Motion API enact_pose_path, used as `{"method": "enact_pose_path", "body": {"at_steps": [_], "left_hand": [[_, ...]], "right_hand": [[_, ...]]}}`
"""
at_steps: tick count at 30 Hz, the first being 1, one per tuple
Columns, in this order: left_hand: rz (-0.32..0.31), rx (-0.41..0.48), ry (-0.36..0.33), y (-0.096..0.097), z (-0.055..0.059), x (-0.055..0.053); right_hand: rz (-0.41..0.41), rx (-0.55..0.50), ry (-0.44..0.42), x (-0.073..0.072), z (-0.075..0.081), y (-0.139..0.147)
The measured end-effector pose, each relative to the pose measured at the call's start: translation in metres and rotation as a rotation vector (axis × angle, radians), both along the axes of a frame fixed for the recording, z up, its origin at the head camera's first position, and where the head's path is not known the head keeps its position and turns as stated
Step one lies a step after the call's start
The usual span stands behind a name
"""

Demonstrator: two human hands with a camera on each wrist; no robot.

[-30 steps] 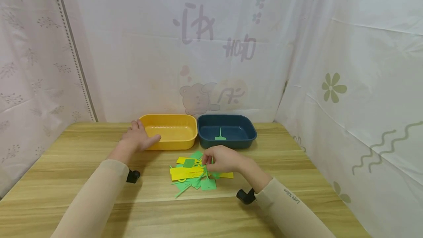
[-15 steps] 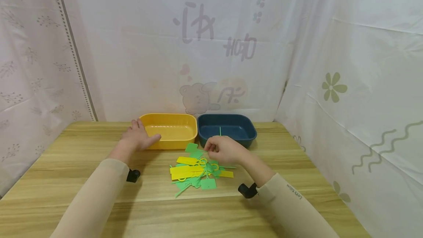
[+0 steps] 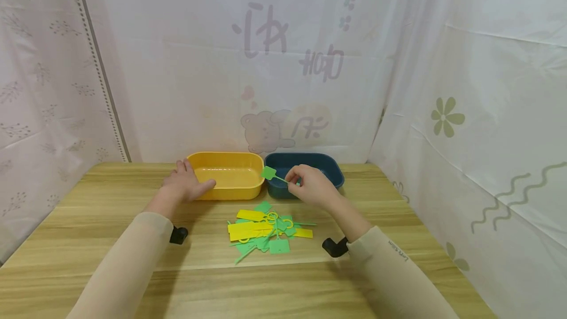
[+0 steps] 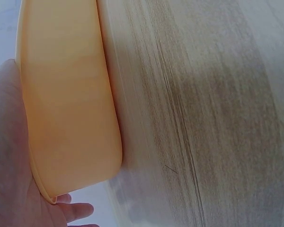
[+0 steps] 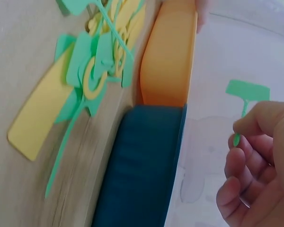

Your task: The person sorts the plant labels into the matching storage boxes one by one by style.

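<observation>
My right hand (image 3: 312,185) pinches the thin stem of a green T-shaped plant label (image 3: 268,173) between thumb and fingertips, above the front of the dark blue bin (image 3: 335,178). In the right wrist view the label's flat head (image 5: 247,90) points up, away from the fingers. My left hand (image 3: 182,183) rests with spread, fairly straight fingers on the left end of the yellow bin (image 3: 235,194). The left wrist view has the thumb along that bin's rim (image 4: 24,109) and fingertips past its corner. What lies in the blue bin is mostly hidden by my right hand.
A loose pile of green labels (image 3: 279,246) and yellow tags (image 3: 248,231), some with ring ends, lies on the wooden table (image 3: 248,289) in front of the bins. Both bins stand side by side before a printed curtain (image 3: 199,87).
My right hand has lifted the green plant label out of the pile and carried it up and back to the blue bin. The left hand has stayed on the yellow bin.
</observation>
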State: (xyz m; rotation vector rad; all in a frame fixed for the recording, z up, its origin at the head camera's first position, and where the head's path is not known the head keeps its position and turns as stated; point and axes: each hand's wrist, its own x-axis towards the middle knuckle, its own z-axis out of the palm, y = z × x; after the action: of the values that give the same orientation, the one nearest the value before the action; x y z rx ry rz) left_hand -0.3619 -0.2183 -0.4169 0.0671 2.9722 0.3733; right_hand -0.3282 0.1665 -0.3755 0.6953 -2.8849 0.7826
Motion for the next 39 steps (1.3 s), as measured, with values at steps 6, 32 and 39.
{"method": "enact_pose_path", "body": {"at_steps": [6, 32, 39], "left_hand": [[0.002, 0.03, -0.005, 0.002, 0.004, 0.002], [0.004, 0.028, 0.001, 0.001, 0.0, -0.001], [0.005, 0.012, 0.01, 0.001, 0.0, -0.001]], "right_hand": [[-0.083, -0.004, 0.043, -0.005, 0.004, 0.01], [-0.306, 0.024, -0.002, -0.03, -0.01, 0.049], [-0.339, 0.023, -0.02, -0.034, -0.011, 0.056]]}}
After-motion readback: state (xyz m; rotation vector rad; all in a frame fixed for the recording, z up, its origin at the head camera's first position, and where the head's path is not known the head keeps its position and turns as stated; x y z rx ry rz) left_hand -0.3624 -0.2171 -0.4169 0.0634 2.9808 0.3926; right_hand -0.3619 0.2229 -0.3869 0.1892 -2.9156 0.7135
